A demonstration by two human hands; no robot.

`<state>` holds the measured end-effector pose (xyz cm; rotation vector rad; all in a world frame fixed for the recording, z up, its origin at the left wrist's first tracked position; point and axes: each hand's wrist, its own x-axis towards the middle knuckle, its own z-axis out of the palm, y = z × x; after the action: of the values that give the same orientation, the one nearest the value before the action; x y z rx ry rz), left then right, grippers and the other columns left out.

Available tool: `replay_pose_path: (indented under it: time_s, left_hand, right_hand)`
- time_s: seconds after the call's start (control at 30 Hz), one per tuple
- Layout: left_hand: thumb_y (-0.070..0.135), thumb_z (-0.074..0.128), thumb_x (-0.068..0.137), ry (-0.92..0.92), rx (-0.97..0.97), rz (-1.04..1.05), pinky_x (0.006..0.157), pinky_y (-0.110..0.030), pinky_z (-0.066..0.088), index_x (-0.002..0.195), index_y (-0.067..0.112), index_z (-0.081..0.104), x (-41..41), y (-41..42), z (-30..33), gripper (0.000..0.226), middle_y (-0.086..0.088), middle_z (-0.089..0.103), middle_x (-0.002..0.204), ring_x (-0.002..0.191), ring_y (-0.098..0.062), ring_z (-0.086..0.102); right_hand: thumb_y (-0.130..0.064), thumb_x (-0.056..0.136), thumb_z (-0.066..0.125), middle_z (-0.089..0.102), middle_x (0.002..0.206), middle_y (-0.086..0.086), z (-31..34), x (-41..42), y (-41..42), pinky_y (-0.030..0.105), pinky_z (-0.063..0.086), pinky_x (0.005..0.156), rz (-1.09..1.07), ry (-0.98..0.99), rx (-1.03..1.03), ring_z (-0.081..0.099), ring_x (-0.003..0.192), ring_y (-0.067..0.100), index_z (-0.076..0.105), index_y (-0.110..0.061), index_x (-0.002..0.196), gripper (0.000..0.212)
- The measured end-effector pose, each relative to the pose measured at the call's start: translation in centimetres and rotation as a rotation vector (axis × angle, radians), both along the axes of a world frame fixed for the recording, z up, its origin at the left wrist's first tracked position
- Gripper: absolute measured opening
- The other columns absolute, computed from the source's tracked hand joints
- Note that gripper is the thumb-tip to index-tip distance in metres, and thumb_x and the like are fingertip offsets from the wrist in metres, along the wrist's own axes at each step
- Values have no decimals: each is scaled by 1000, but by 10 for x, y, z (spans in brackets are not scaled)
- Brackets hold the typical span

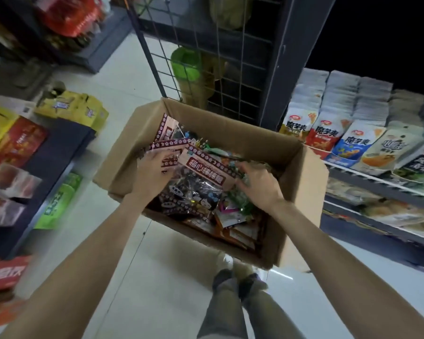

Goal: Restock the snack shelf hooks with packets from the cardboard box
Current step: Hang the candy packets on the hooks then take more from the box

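Where pale floor (123, 99) lies open on its left and near sides, box (301, 192): flaps up, long axis far-left to near-right, right side close by shelf (377, 177). Packet (206, 171): atop the box's contents, header strip running near-right. Left hand (152, 173) grips its left edge; right hand (260, 183) curls at its right end.

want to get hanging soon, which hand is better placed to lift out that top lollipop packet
Left hand: it already grips the clear maroon-bordered lollipop packet over the brown cardboard box; the right hand only touches its corner.
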<state>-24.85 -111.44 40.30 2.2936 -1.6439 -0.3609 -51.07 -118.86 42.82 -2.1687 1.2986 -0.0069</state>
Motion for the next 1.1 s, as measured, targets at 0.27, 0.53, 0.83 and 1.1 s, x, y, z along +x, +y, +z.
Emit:
replay_pose_path:
  time_s: [0.27, 0.53, 0.83, 1.1]
  left_hand:
    - [16, 66, 83, -232, 123, -113, 114, -44, 25, 142, 13, 37, 29, -12, -24, 66, -12, 33, 150, 138, -32, 26]
    - [12, 65, 82, -230, 175, -202, 98, -45, 43, 132, 11, 47, 28, -18, -30, 53, -14, 42, 135, 118, -33, 46]
    - [15, 61, 86, -420, 290, -278, 105, -44, 35, 125, 6, 54, 24, -27, -34, 41, -18, 52, 127, 121, -33, 42]
    - [28, 65, 88, -271, 34, -224, 96, -41, 38, 107, 16, 66, 10, 0, 14, 23, -8, 71, 102, 100, -26, 64]
  right_hand:
    - [-30, 94, 56, 45, 142, 13, -54, 47, -19, 43, 44, 101, -37, 124, 178, 48, 125, 32, 28, -23, 147, 61]
    - [-15, 92, 57, 67, 108, 11, -50, 41, 0, 38, 55, 77, -266, 11, -2, 65, 93, 30, 62, -12, 114, 22]
    - [-16, 97, 51, 65, 113, 14, -34, 2, 7, 41, 49, 75, -410, -74, -201, 62, 97, 38, 58, -10, 117, 21]
    - [-25, 89, 67, 72, 92, 0, 20, -23, 26, 19, 49, 67, -358, -322, -229, 67, 82, 15, 68, -13, 101, 17]
